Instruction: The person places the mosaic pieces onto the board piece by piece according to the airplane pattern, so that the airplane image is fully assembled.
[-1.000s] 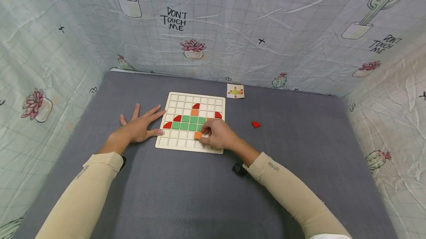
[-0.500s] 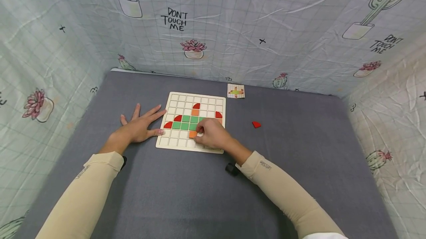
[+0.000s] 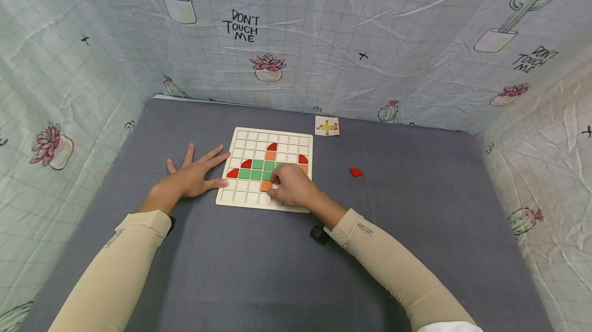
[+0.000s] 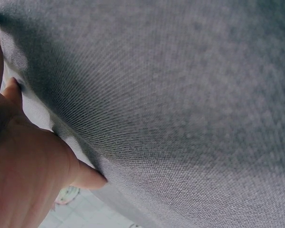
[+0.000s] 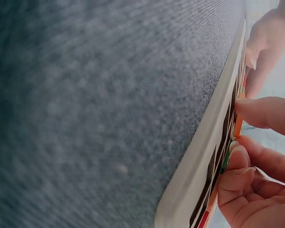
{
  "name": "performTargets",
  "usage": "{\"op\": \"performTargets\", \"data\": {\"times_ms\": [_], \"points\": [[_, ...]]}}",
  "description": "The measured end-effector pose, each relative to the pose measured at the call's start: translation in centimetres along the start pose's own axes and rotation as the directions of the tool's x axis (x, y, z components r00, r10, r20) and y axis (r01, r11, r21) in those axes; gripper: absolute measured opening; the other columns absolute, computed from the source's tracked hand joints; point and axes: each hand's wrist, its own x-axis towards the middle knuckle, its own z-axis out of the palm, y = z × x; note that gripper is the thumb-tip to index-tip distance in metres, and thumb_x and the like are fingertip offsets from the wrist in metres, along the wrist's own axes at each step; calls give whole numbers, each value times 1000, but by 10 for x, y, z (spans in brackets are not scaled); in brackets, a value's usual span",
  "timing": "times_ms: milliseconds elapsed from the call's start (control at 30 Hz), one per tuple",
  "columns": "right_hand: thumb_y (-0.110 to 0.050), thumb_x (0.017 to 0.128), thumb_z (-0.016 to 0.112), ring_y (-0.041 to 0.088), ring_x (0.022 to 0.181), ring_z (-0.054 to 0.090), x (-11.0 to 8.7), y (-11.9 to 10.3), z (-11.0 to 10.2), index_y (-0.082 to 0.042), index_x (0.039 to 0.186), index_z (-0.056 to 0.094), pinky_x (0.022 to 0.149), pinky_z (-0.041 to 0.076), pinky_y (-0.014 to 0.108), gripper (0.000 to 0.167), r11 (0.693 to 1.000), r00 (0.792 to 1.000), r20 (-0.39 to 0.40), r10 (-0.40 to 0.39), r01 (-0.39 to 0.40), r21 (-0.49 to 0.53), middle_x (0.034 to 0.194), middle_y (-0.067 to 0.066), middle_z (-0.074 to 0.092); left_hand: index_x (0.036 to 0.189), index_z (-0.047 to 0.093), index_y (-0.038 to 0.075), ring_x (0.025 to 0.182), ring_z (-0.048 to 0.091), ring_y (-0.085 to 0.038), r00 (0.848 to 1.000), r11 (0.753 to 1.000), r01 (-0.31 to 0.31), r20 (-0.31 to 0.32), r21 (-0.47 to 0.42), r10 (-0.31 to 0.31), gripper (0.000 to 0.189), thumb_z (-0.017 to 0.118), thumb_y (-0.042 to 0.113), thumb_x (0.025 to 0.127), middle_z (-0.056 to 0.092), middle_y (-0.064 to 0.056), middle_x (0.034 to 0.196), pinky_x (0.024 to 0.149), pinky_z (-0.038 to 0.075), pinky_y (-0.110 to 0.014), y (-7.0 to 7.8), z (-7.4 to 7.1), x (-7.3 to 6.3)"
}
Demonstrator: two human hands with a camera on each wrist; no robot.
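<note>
A pale wooden grid board (image 3: 240, 198) lies on the grey cloth. Green square tiles (image 3: 257, 164) form two rows across its middle, with red quarter-round tiles (image 3: 232, 173) at the left end and another red one above an orange tile (image 3: 270, 155). Thumb and index finger of my right hand (image 3: 293, 185) pinch an orange square tile (image 3: 265, 186) just below the green rows; its opposite edges lie between them in the right wrist view (image 5: 239, 121). The hand covers part of the board's right side. My left hand (image 3: 187, 178) rests with spread fingers, thumb and index fingertip at the board's left edge.
A loose red quarter-round tile (image 3: 355, 172) lies on the cloth right of the board. Behind the board's right corner is a small printed card (image 3: 327, 126) with a coloured grid pattern. Cactus-print curtains (image 3: 314, 49) enclose the table at back and sides.
My right hand has slid left with the orange square tile, by roughly one cell, mostly in the first half second. The left hand and the board have stayed in place.
</note>
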Motion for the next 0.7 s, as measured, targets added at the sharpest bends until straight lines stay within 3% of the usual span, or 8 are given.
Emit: {"op": "performTargets", "data": {"times_ms": [233, 400, 700], "points": [[-15, 84, 85, 11, 74, 48, -2, -1, -1, -6, 85, 74, 63, 36, 21, 14, 1000, 1000, 3, -3, 3, 15, 77, 0, 57, 168, 16, 39, 156, -24, -56, 1000, 1000, 0, -2, 6, 0, 89, 61, 66, 96, 1, 1, 179, 103, -14, -93, -1, 1, 1], [-11, 86, 82, 15, 81, 59, -6, 4, -16, -2, 98, 77, 72, 49, 25, 15, 997, 1000, -10, 2, -1, 73, 89, 7, 69, 168, 16, 39, 156, -23, -56, 1000, 1000, 0, -4, 7, 0, 88, 62, 64, 97, 1, 2, 179, 103, -14, -93, -1, 1, 0], [1, 87, 79, 20, 78, 62, -28, 62, -54, 2, 102, 79, 70, 50, 28, 16, 983, 993, -113, 31, -10, 183, 91, 13, 72, 168, 16, 38, 156, -23, -56, 1000, 1000, -8, -7, 6, 8, 88, 62, 63, 98, 1, 1, 179, 103, -15, -93, -2, 2, 2]]}}
